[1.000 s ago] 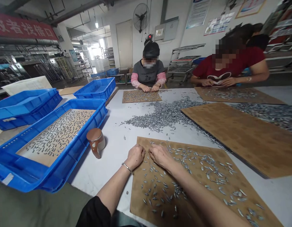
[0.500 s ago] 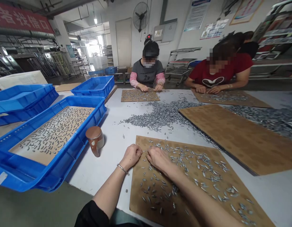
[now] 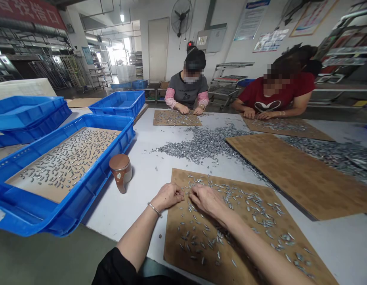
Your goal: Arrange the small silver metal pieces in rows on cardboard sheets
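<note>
A brown board (image 3: 243, 237) strewn with small silvery pieces (image 3: 262, 211) lies before me on the white table. My left hand (image 3: 171, 194) is at the board's upper left edge, its fingers bent together; what they hold, if anything, is too small to name. Just right of it, my right hand (image 3: 205, 198) is over the board with thumb and fingers pinched, a small gap from the left. Whatever is in that pinch is hidden too. A large pile of the same pieces (image 3: 198, 145) spreads beyond the board.
Left stands a blue tray (image 3: 107, 168) holding a card of pieces, with other blue trays (image 3: 29, 111) behind. A brown-lidded cup (image 3: 121, 172) is beside it. A thick brown board (image 3: 302, 170) lies right. Two people (image 3: 188, 89) (image 3: 275, 93) work at boards across the table.
Both hands have shifted slightly right and remain close together over the board, their fingers still bent. The camera view has shifted slightly.
</note>
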Motion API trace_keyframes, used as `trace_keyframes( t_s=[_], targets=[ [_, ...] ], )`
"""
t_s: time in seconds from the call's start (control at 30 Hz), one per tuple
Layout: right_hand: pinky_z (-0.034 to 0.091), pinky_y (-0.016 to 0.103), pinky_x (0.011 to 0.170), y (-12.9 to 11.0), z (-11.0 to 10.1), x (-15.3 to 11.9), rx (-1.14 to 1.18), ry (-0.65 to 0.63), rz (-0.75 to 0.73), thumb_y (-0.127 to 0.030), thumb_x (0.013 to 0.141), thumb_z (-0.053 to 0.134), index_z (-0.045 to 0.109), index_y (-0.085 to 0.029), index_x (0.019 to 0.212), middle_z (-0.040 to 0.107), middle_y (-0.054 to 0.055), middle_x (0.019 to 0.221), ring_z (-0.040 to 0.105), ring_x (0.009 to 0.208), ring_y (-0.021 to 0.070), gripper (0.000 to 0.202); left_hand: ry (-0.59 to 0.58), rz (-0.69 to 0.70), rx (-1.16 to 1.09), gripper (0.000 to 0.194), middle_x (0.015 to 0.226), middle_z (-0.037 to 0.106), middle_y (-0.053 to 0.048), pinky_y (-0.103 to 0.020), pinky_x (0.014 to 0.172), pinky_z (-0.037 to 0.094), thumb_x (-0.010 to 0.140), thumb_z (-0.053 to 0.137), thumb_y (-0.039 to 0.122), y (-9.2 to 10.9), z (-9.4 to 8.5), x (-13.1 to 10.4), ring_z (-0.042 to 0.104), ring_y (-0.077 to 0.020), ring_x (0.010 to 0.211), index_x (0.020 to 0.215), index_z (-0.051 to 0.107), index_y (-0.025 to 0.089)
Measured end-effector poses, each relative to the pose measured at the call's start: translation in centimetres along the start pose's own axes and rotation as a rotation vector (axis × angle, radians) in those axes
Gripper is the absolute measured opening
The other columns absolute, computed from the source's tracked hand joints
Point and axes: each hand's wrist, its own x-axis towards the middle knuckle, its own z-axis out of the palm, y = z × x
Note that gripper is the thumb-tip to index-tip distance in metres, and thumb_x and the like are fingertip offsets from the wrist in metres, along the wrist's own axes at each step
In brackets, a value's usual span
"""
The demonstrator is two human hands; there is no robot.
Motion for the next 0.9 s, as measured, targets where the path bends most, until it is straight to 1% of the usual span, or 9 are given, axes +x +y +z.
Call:
trace_keyframes(
  t_s=[0.13,0.2,0.3,0.4,0.5,0.6,0.73,0.83,0.9],
  targets=[
    [0.034,0.028,0.068,-0.5,0.7,-0.7,0.04,-0.05,0.005,-0.023,0.096,0.055,0.071,-0.019,0.089,0.075,0.009,0.097,0.068,0.088,0.0211,0.018,-0.03,0.015,0.086,0.013,0.083,0.073,-0.007,-0.031,0.084,0.05,0.083,0.064,0.015,0.7,0.3,-0.1,0.067,-0.0234,0.09,0.075,0.072,0.019],
    [0.033,0.029,0.068,-0.9,0.9,-0.6,0.026,-0.047,0.002,-0.018,0.095,0.052,0.071,-0.017,0.09,0.075,0.011,0.098,0.069,0.089,0.0218,0.019,-0.033,0.011,0.127,0.017,0.088,0.073,-0.01,-0.034,0.086,0.05,0.087,0.058,0.016,1.0,0.4,-0.2,0.066,-0.0253,0.092,0.077,0.071,0.018],
    [0.033,0.028,0.067,-0.9,1.0,-0.4,0.068,-0.042,-0.006,-0.015,0.095,0.05,0.07,-0.016,0.087,0.075,0.011,0.092,0.067,0.084,0.0208,0.022,-0.038,-0.005,0.169,0.021,0.094,0.073,-0.013,-0.036,0.09,0.05,0.092,0.053,0.018,1.1,0.3,-0.3,0.066,-0.0269,0.095,0.083,0.071,0.016],
    [0.033,0.027,0.066,-0.5,1.4,0.0,0.141,-0.049,-0.034,-0.016,0.097,0.047,0.068,-0.017,0.085,0.073,0.008,0.085,0.065,0.079,0.0183,0.024,-0.06,-0.015,0.18,0.02,0.093,0.073,-0.012,-0.036,0.089,0.05,0.092,0.053,0.019,1.0,0.1,-0.3,0.066,-0.0263,0.094,0.082,0.07,0.017],
    [0.034,0.027,0.068,0.0,1.9,0.4,0.137,0.005,-0.063,-0.019,0.099,0.047,0.067,-0.017,0.088,0.072,0.008,0.091,0.064,0.082,0.018,0.024,-0.072,-0.025,0.166,0.018,0.09,0.073,-0.01,-0.034,0.086,0.05,0.088,0.055,0.017,0.9,0.1,-0.3,0.066,-0.0248,0.09,0.078,0.069,0.019],
    [0.036,0.027,0.07,1.0,1.7,0.2,0.164,0.07,-0.067,-0.022,0.1,0.047,0.065,-0.019,0.085,0.07,0.007,0.091,0.062,0.083,0.0184,0.024,-0.043,-0.04,0.131,0.02,0.092,0.074,-0.01,-0.033,0.087,0.049,0.088,0.052,0.014,0.9,0.1,-0.3,0.066,-0.0241,0.092,0.081,0.07,0.019],
    [0.04,0.027,0.072,3.2,1.0,-1.8,0.232,0.189,0.001,-0.027,0.1,0.046,0.062,-0.02,0.082,0.068,0.006,0.084,0.06,0.079,0.0186,0.025,-0.024,-0.032,0.049,0.019,0.094,0.075,-0.008,-0.031,0.085,0.049,0.088,0.052,0.017,0.8,-0.2,-0.3,0.066,-0.0223,0.091,0.081,0.069,0.019],
    [0.04,0.027,0.072,4.2,1.3,-4.0,0.255,0.092,-0.034,-0.023,0.099,0.043,0.063,-0.021,0.081,0.067,0.005,0.083,0.061,0.076,0.0178,0.027,0.003,-0.049,-0.026,0.022,0.091,0.075,-0.006,-0.029,0.078,0.05,0.093,0.05,0.026,0.5,-0.7,-0.2,0.066,-0.0203,0.084,0.084,0.069,0.02],
    [0.041,0.027,0.074,4.1,1.7,-5.0,0.265,0.021,-0.073,-0.021,0.098,0.043,0.064,-0.021,0.082,0.068,0.005,0.085,0.062,0.079,0.0179,0.026,0.038,-0.078,-0.062,0.025,0.088,0.074,-0.005,-0.029,0.075,0.049,0.095,0.048,0.032,0.2,-0.8,-0.1,0.066,-0.0205,0.082,0.086,0.068,0.02]
  ],
)
